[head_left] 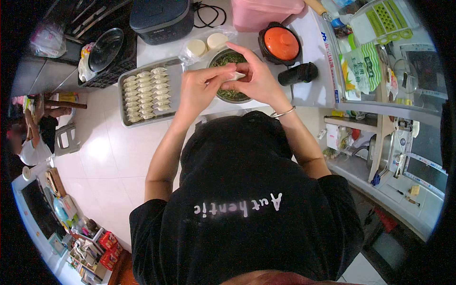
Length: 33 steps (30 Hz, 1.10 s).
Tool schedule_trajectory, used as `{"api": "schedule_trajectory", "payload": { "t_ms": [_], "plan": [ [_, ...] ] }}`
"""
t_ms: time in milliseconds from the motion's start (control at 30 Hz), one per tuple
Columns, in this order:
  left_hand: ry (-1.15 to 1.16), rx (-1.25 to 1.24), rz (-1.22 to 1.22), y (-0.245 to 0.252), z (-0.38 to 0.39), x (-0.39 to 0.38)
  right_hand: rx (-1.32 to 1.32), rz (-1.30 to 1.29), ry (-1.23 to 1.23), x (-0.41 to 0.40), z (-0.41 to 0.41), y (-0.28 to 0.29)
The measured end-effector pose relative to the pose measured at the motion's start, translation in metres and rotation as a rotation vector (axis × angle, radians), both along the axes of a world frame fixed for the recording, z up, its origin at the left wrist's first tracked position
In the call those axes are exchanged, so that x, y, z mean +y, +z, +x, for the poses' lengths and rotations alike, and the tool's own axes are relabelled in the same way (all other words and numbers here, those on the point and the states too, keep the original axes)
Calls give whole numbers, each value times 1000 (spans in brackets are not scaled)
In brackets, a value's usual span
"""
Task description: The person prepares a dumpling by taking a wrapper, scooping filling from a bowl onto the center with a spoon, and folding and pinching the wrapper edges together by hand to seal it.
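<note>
A small pale dumpling [238, 75] is pinched between the fingers of my left hand [200, 87] and my right hand [262, 80]. Both hands hover over a round metal bowl [233, 102] of chopped green filling [231, 58], hiding its middle. To the left of my left hand lies a metal tray [176, 73]. Folded dumplings [145, 95] stand on it in three rows, with bare metal at its right side. Behind the bowl, two stacks of round dough wrappers [196, 47] sit in a clear plastic bag [228, 32].
At the back are a dark electric appliance [162, 21] with a black cord [213, 16], and a pink container [265, 14]. A black pot with an orange lid [282, 43] and a black cylindrical object [298, 74] stand right. Beyond the tray is a black crate [103, 80]; another person [35, 142] is far left.
</note>
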<state>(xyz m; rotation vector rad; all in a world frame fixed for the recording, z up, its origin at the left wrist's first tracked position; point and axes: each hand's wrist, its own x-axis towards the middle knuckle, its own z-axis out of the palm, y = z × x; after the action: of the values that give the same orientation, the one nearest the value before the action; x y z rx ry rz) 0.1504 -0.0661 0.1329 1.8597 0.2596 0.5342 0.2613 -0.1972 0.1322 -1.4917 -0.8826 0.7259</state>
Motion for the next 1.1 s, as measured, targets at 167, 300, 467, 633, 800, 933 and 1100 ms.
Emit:
{"api": "schedule_trajectory", "payload": {
  "t_ms": [167,300,467,633,800,933,1100],
  "plan": [
    [-116,47,99,7,3,-2,-237,-78,-3,-4,1,11],
    [-83,5,169,4,3,-5,-152,-139,-7,-7,-4,13],
    [-53,-3,121,0,4,-7,-1,-59,-38,-8,-4,-1],
    [-144,89,105,5,4,-6,-138,-65,-64,-7,-7,-5],
    [-143,151,45,-9,5,4,-98,-147,-60,-4,-13,-10],
    [131,-56,-797,-15,3,17,167,-71,-111,6,-16,-10],
    [164,49,-923,-36,-31,20,229,-23,-125,21,-25,-23]
  ]
}}
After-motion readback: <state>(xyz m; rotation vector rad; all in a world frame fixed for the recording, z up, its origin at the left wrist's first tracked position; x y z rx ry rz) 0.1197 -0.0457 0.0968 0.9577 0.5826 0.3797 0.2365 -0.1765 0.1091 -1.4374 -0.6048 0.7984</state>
